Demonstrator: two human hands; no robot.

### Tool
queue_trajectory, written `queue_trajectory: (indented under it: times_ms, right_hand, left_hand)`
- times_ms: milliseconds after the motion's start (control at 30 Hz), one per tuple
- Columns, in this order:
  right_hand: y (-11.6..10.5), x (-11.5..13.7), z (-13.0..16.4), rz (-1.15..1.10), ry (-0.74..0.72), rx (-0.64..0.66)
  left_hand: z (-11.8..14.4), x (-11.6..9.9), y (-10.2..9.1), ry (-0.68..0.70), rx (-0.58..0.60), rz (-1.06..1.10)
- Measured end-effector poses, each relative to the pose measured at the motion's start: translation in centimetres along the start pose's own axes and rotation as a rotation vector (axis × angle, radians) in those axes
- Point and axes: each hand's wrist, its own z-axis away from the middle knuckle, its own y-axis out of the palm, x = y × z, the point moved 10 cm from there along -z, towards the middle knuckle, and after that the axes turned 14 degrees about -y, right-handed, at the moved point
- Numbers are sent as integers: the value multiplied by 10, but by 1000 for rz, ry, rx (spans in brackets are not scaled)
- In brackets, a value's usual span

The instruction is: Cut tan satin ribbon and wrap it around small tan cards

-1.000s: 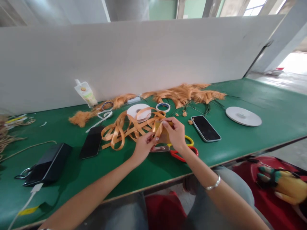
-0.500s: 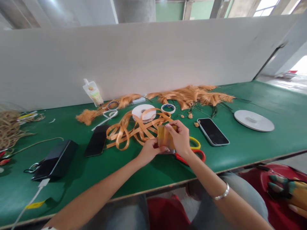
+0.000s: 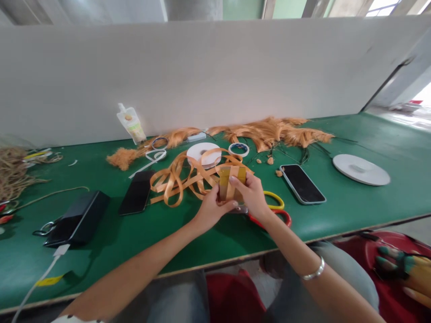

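Ribbon, orange and satiny, is what I am working: a short stretch of it is wound into a flat bundle of loops that I hold up just above the tabletop. My right hand pinches the bundle from the right side, fingers curled over its top edge; my left hand grips its lower left corner between thumb and fingertips. Judging by how things lie, several wraps are made, but the bundle is not tied or cut. A long tangled tail runs from it back across the tabletop to the white spool, so most of the length looks unused. The scissors with red and yellow handles lie untouched just under my right wrist. A phone lies to the right, another dark phone to the left, and heaps of orange fibre sit along the back board.
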Motion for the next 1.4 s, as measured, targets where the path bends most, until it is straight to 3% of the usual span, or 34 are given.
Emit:
queue_trajectory:
  times_ms: [167,367,533,633,800,1000,1167,1333,1400]
  right_hand:
    - [7,1,-1,38,18,111]
    - [30,-6,8,104,46,345]
    - [34,-10,11,248,31,412]
    - [37,-13,12,213,47,410]
    - [46,-21,21,53,160,451]
    - [54,-30,37,-126,411,482]
    - [56,-30,34,-44,338,521]
    - [39,-21,15,181,86,430]
    - [35,-20,13,232,57,439]
  left_hand:
    - [3,-15,-20,156,-116,38]
    - [3,-20,-25,133,-105,56]
    - [5,-19,-29,123,-153,35]
    - [3,-23,-36,161,-202,39]
    - [3,-31,-55,230,-313,108]
    - [3,-37,-71,278,-402,189]
    - [6,-37,-73,274,-426,209]
    - [5,-37,-72,275,-408,220]
    - [4,-37,-70,266,-373,220]
